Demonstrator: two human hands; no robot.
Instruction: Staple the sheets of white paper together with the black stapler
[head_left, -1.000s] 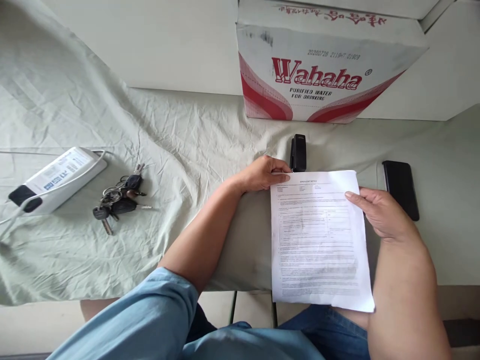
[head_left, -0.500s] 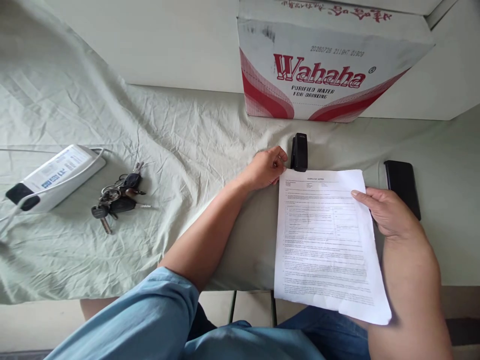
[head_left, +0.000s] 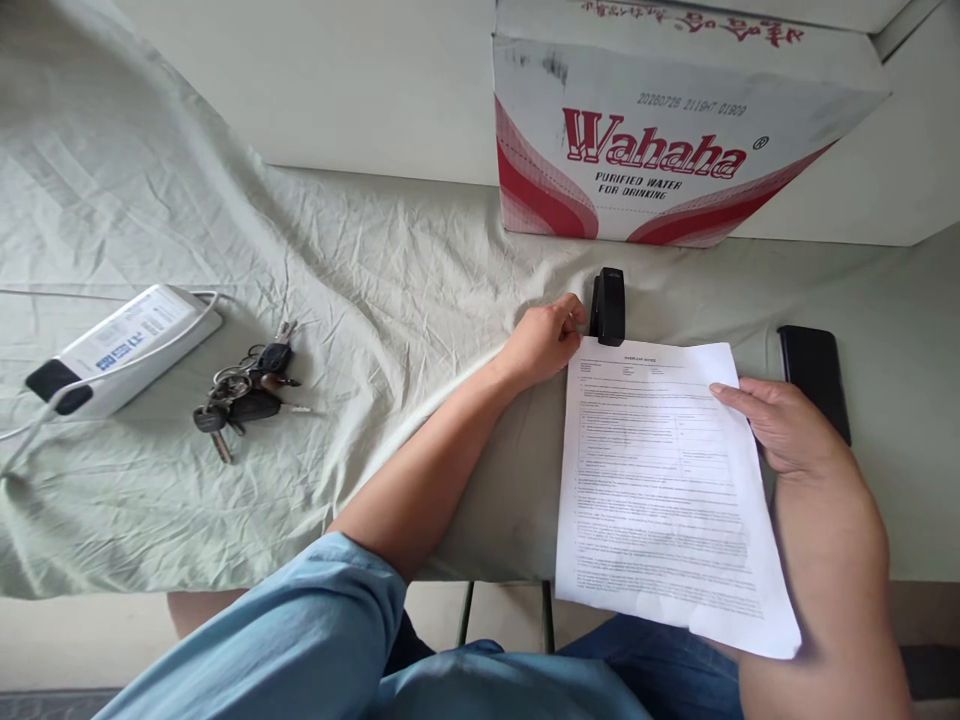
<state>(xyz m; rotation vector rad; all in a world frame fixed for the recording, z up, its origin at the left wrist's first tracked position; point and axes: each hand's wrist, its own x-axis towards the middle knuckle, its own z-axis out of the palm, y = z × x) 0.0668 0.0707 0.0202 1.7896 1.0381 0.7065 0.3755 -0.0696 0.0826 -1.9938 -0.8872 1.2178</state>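
Note:
A printed sheet of paper (head_left: 667, 500) slants over the table's front edge, its lower part above my lap. My right hand (head_left: 787, 420) grips its upper right edge, thumb on top and the other fingers underneath. My left hand (head_left: 547, 340) is closed at the upper left corner, fingers curled; the exact pinch on the paper is partly hidden. Just right of those fingers stands a small black stapler (head_left: 613, 305), its near end meeting the paper's top edge. Whether the edge lies between its jaws I cannot tell.
Behind the stapler is a Wahaha water carton (head_left: 652, 180). A black phone (head_left: 814, 370) lies beyond my right hand. To the left are a bunch of keys (head_left: 244, 390) and a white power strip (head_left: 135, 340) with a cable. Wrinkled green cloth (head_left: 390, 330) covers the table.
The whole view has shifted slightly, with everything a little further right. Both hands keep their places on the paper, and the stapler stays at its top edge.

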